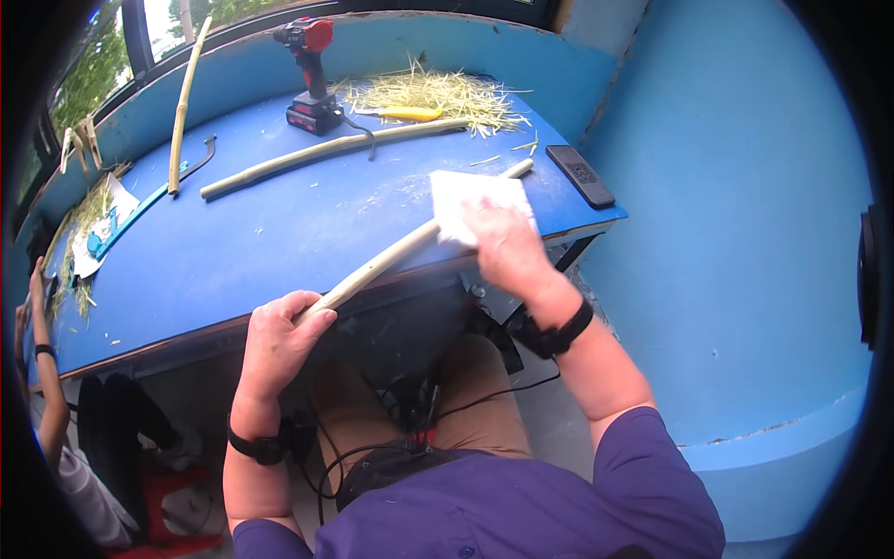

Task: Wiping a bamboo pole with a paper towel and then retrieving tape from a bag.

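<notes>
You sit in a corner against a smooth, light-blue painted wall (745, 233), at a flat-topped blue table (307, 247) whose far side meets a low blue wall under windows. The stick that matters, a long, pale, peeled wooden rod (377, 265) with a slight curve, lies directly ahead of you on a slant: its near end is low and to your left, its far end up and to your right over the tabletop. It crosses the table's front edge, so the near part overhangs your lap; you cannot tell from here whether the far part touches the surface.

Your left hand (282, 337) is closed round the near end, thumb along the top. Your right hand (507, 244), a little blurred, is well apart from it, farther up the same axis, pressing a square white sheet (454, 196) over the rod; whether it is cloth or paper is unclear, and so is how far your fingers wrap underneath. The far tip shows just beyond the sheet, so your right hand is the nearer one to that end, and the bare middle length runs between your two hands.

Near that tip, to its right, lies a dark rectangular phone (580, 175). Behind the rod, a second pale wooden stick (307, 164) lies across the table.
</notes>
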`<state>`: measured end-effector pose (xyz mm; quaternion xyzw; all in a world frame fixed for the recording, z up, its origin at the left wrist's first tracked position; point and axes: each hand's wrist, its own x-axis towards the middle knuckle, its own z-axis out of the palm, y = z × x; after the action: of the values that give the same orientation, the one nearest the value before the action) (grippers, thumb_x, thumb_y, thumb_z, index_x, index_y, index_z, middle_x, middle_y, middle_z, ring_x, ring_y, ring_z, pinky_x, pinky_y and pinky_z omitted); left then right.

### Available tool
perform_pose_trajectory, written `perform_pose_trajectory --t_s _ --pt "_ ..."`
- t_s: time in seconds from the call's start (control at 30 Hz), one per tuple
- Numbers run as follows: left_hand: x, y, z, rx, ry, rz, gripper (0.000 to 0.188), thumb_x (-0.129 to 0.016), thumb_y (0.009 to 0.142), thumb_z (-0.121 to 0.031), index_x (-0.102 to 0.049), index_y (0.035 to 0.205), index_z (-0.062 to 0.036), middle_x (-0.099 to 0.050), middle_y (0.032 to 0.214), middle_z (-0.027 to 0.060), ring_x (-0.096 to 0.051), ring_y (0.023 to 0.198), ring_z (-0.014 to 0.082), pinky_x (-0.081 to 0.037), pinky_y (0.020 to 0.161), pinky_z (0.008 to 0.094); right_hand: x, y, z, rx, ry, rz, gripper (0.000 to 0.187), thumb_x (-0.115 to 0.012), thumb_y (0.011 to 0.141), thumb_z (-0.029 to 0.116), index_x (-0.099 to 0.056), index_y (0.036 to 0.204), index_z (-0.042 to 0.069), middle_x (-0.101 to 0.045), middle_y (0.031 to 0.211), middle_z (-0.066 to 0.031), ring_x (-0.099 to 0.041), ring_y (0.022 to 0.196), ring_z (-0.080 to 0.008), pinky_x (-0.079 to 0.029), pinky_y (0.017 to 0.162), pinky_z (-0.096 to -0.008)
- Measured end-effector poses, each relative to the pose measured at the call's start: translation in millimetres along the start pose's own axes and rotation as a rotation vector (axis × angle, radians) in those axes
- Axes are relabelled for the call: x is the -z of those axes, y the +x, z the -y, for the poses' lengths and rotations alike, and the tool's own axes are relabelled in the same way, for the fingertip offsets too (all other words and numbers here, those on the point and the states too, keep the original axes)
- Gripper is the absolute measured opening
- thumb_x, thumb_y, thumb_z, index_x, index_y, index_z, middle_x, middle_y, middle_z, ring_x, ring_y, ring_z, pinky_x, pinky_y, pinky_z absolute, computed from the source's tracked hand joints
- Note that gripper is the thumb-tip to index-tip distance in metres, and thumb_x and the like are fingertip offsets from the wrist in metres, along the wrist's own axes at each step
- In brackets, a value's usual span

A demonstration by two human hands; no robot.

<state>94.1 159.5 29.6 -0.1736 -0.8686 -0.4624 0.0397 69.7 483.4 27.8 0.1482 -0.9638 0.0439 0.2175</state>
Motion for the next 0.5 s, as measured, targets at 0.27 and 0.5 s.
perform_pose_trajectory --t_s 0.27,0.5 --pt "2 -3 0 -0.005 0.011 0.006 0.022 -0.072 0.081 -0.015 -0.07 0.095 0.0009 -0.061 0.064 0.0103 -0.056 0.058 0.0166 -0.045 0.059 0.0291 -5 -1 -30 -0.077 -0.1 -0.037 0.049 -0.054 0.077 0.0 -0.057 0.126 0.004 -0.062 0.123 -0.0161 -0.054 0.121 -0.0322 -0.041 0.1 -0.0492" --pt "19 -16 12 0.022 -0.013 -0.01 0.021 -0.073 0.08 -0.012 -0.069 0.095 0.0016 -0.059 0.064 0.0066 -0.053 0.058 0.0123 -0.043 0.057 0.0272 -14 9 -43 -0.111 -0.157 -0.011 0.046 -0.056 0.079 0.005 -0.058 0.125 0.004 -0.063 0.122 -0.0154 -0.055 0.12 -0.0315 -0.04 0.102 -0.0497"
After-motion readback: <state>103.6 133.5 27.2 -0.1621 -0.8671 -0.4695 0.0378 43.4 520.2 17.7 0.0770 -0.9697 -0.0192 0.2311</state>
